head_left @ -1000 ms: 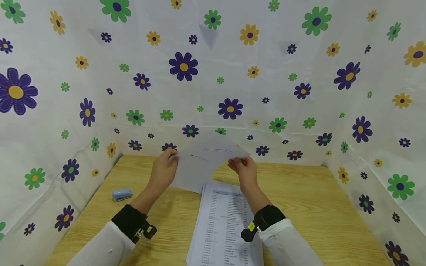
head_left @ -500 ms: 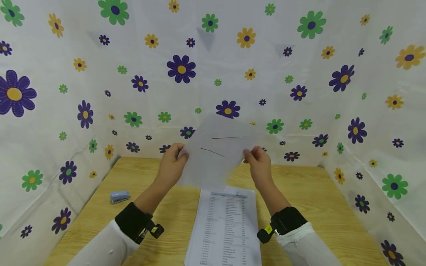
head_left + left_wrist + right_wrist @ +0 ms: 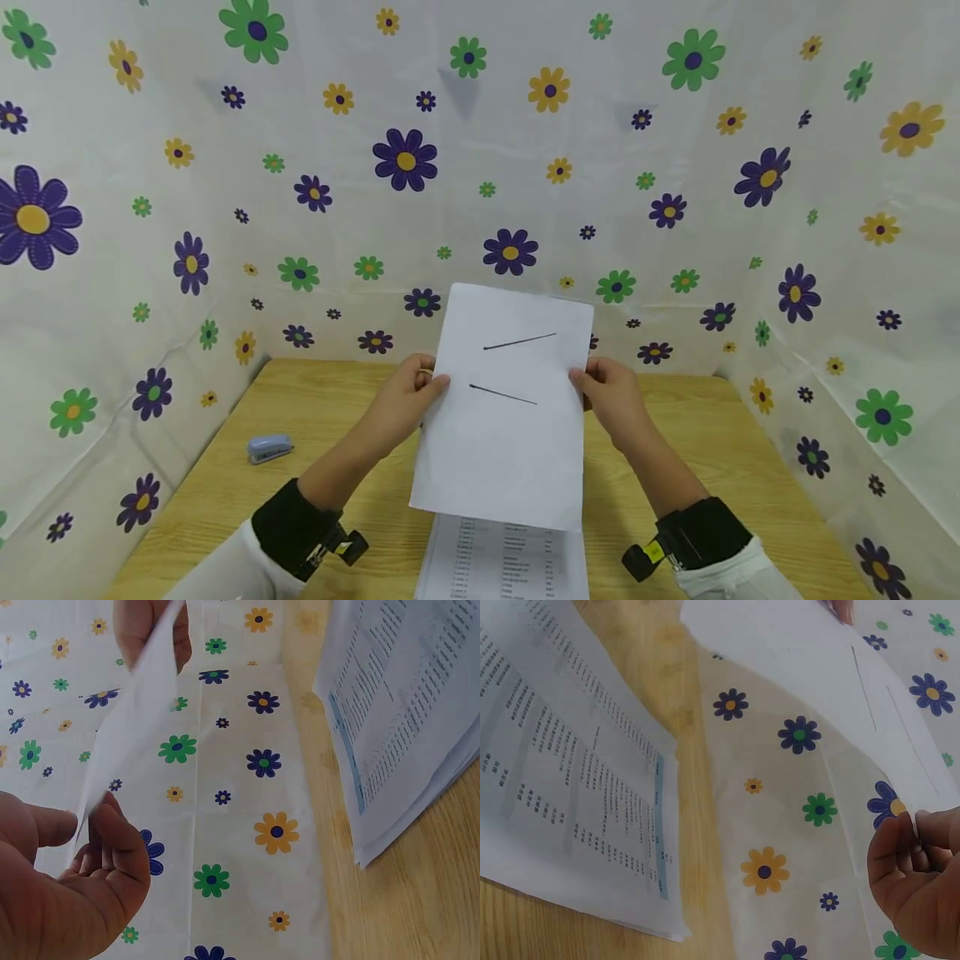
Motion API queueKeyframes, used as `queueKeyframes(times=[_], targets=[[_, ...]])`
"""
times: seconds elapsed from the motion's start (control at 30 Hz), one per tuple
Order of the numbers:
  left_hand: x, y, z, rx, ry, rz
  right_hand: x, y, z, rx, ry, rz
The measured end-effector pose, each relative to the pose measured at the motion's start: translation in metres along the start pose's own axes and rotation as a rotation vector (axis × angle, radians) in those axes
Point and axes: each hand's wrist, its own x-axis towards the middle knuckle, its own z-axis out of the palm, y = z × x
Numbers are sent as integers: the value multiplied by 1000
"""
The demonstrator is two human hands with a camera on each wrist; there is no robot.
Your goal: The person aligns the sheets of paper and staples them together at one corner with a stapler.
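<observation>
A white sheet of paper (image 3: 502, 458) with two dark pen strokes is held up in the head view, its lower edge overlapping the printed stack. My left hand (image 3: 405, 398) pinches its left edge between thumb and curled fingers. On the opposite edge, my right hand (image 3: 617, 402) pinches the sheet the same way. The right wrist view shows the sheet (image 3: 795, 652) bowed between both hands. Below lies a stack of printed pages (image 3: 502, 562) with table columns; its upper part is hidden behind the sheet in the head view.
A light blue stapler (image 3: 270, 447) lies on the left part of the wooden table (image 3: 697, 450). White cloth with purple, green and yellow flowers (image 3: 405, 158) encloses the table at the back and both sides.
The sheet has turned from a tilted, bent pose to nearly upright and flatter, facing me. Both hands have moved lower, the right hand also farther right, still pinching its edges.
</observation>
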Motion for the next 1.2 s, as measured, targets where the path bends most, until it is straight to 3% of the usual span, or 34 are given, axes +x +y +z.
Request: queueKeyframes(times=[0.2, 0.47, 0.83, 1.0, 1.2], targets=[[-6, -13, 4, -39, -54, -18, -16, 11, -5, -24, -87, 87], [-20, -52, 19, 39, -118, -89, -35, 42, 2, -73, -154, 161], [-24, -80, 36, 150, -159, -129, -42, 80, 15, -162, -133, 212], [-24, -96, 47, 262, -168, -99, -42, 92, 20, -261, -125, 219], [-25, -103, 54, 407, -107, -87, -42, 97, 25, -393, -130, 176]])
